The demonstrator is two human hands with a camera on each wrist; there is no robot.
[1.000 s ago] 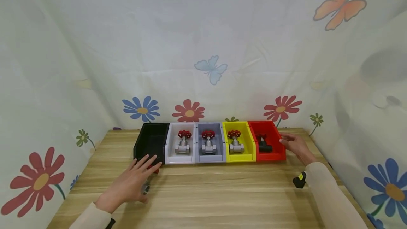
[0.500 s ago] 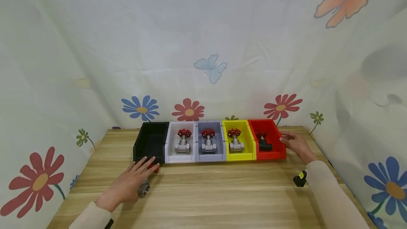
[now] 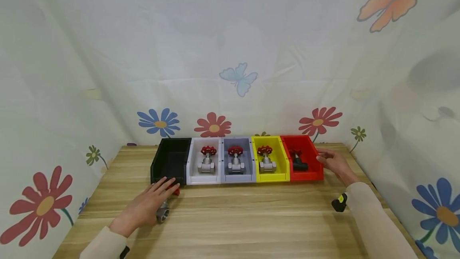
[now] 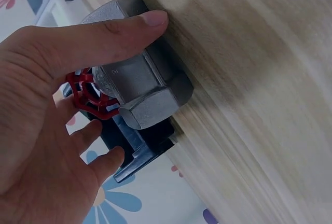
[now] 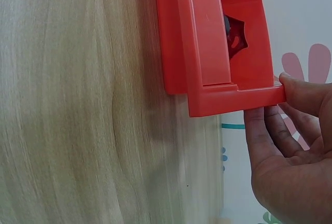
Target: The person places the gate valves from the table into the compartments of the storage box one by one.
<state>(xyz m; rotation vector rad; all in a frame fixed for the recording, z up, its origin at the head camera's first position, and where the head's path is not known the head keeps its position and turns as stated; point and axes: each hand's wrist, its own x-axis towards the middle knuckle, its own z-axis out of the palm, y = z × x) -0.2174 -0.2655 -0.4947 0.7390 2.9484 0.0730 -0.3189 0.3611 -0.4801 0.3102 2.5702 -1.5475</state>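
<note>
In the head view, my left hand is at the table's left, in front of the black bin. It holds a gate valve with a grey metal body and a red handwheel. My thumb lies across the body; the other fingers reach past the handwheel, and the index finger is hidden behind the valve. My right hand pinches the right wall of the red bin, thumb on the rim and fingertips against the outer side. Inside that bin lies a dark valve with a red handwheel.
Between the black and red bins, joined in one row, stand a white bin, a grey bin and a yellow bin. Each holds one silver gate valve with a red handwheel. A flowered curtain hangs behind the wooden table.
My left thumb, sticking out to the right a second ago, has drawn in against the gate valve, and the valve's open end shows more. My right hand keeps its place on the red bin.
</note>
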